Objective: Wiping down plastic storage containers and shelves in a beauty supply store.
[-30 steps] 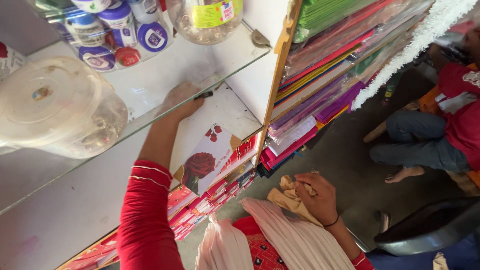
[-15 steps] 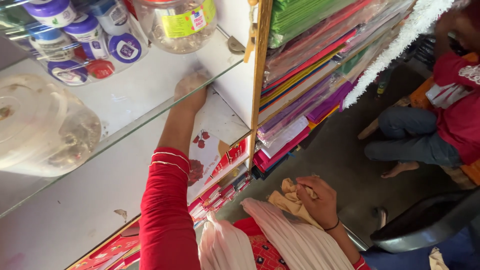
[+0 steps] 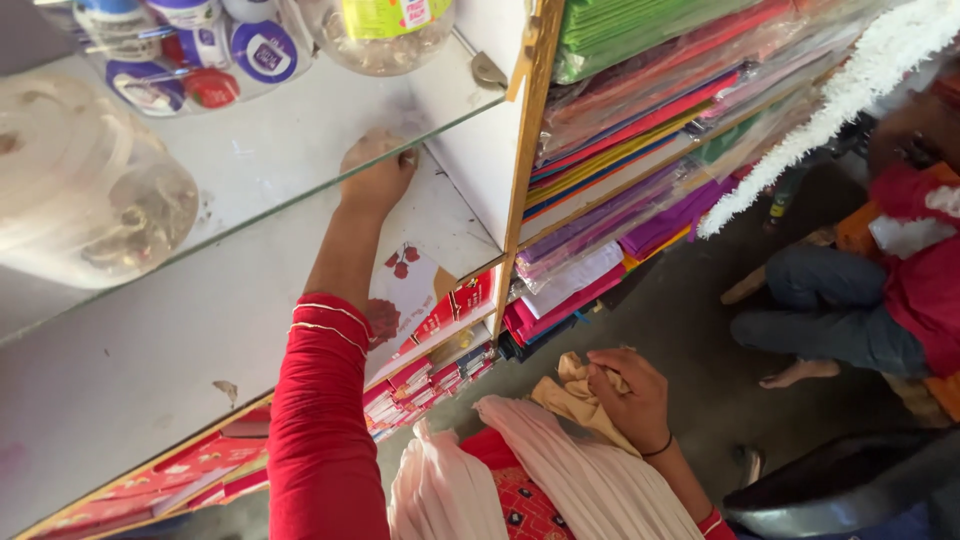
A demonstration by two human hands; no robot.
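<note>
While the left arm is stretching up into the shelf unit (image 3: 300, 400), the right hand is staying low with a cloth.

Under the glass shelf (image 3: 250, 160), the white shelf board is running long from lower left to upper right toward the wooden upright (image 3: 525, 200); the white card with red flowers (image 3: 405, 285) is lying flat on it, just below the raised wrist; the left hand (image 3: 375, 175) is curling loosely with fingertips at the glass edge, gripping nothing that I can make out, and it is far the nearer to the card; the right hand (image 3: 630, 395) is closing on a crumpled beige cloth (image 3: 575, 395), well apart at lap level.
</note>
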